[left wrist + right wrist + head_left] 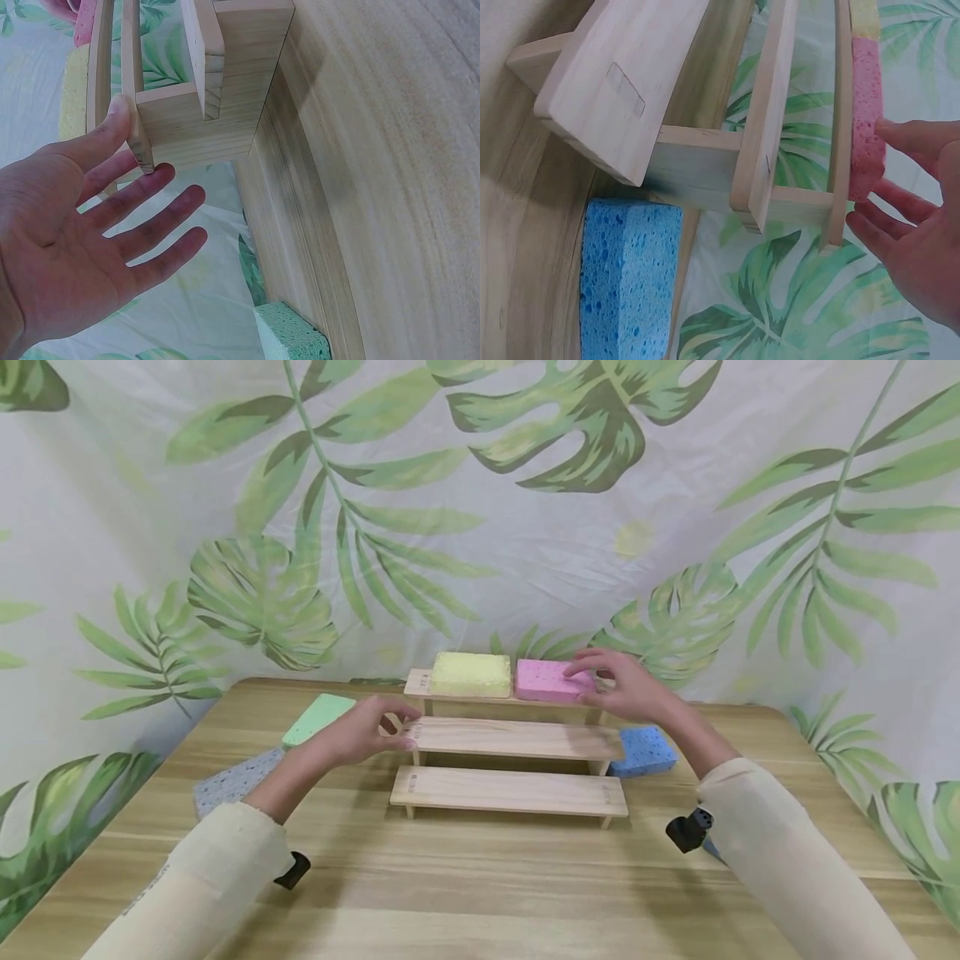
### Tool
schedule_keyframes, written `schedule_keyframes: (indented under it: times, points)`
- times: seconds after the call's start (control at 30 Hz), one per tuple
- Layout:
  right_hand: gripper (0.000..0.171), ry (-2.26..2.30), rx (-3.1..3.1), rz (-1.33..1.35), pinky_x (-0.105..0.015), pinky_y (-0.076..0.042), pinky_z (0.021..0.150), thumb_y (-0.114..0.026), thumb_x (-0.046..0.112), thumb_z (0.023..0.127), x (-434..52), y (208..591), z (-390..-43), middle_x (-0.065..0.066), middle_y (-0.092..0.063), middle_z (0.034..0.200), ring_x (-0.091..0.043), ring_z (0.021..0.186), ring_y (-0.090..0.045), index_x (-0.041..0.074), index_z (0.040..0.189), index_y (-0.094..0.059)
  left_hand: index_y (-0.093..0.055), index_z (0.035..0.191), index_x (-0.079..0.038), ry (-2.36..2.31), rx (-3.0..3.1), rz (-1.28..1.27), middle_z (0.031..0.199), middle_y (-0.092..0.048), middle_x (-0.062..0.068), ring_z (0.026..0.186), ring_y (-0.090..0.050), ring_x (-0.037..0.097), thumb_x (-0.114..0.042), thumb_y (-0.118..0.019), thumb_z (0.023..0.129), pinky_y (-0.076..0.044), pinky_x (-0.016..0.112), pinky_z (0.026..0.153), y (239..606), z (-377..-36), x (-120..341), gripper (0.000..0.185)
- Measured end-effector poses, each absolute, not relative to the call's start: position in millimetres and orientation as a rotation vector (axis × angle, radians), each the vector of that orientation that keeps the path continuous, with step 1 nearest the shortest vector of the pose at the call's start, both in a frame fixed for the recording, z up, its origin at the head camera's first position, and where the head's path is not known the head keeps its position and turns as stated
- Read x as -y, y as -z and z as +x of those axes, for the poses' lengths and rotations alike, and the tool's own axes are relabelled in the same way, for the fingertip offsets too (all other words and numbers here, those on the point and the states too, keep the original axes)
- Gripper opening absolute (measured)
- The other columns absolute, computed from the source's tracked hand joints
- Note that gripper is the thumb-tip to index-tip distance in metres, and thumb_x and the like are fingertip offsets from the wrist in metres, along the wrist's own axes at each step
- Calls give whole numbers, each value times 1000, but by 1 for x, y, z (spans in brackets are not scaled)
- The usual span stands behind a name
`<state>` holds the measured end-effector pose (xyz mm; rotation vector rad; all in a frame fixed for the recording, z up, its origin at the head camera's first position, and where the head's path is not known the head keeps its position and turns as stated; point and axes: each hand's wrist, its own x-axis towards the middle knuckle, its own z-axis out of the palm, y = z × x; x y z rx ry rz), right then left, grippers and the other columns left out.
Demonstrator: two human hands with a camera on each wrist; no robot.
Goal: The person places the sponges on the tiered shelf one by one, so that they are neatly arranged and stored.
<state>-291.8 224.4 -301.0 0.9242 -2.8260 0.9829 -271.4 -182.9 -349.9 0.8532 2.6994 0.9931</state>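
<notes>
Fingers of right hand (626, 687): half-curled, bent about the right end of a pink, speckled, rectangular sponge (543, 680). On left hand (358, 733): thumb and fingertip pinching the left end of the middle plank (510, 737) of a pale three-tier wooden stand (510, 790), other fingers spread. Pink sponge: flat on top tier (416, 683), just beside a yellow rectangular sponge (471, 675), long axis left to right, along the tier. On left cream sleeve (191, 868): lettering, too small to read.
</notes>
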Motion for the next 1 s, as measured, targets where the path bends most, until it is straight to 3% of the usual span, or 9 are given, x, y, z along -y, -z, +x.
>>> schedule_keyframes:
  times: [0.17, 0.43, 0.63, 1.0]
  points:
    - [37, -990, 2800, 884, -62, -39, 113, -73, 7, 96, -236, 298, -280, -28, -48, 152, -47, 143, -40, -4, 131, -66, -65, 129, 10, -995, -2706, 865, 125, -67, 25, 107, -65, 41, -9, -77, 94, -57, 53, 92, 350, -272, 184, 41]
    - [32, -957, 2761, 771, -67, -43, 108, -71, 6, 98, -272, 301, -267, -27, -53, 147, -49, 138, -45, -3, 128, -67, -65, 130, 10, -987, -2703, 855, 126, -66, 25, 109, -65, 41, -11, -76, 95, -56, 54, 93, 351, -272, 184, 42]
    - [33, -925, 2794, 673, -68, -46, 103, -70, 7, 98, -300, 314, -263, -30, -58, 138, -51, 132, -50, -6, 128, -66, -65, 129, 10, -983, -2708, 853, 126, -67, 24, 108, -66, 40, -11, -77, 95, -57, 52, 92, 350, -271, 183, 42]
    - [43, -763, 3006, 624, -71, -45, 101, -72, 4, 93, -327, 358, -265, -35, -57, 138, -61, 130, -47, -11, 132, -63, -65, 129, 11, -988, -2698, 865, 126, -66, 25, 105, -66, 40, -12, -77, 95, -59, 48, 88, 350, -271, 183, 43]
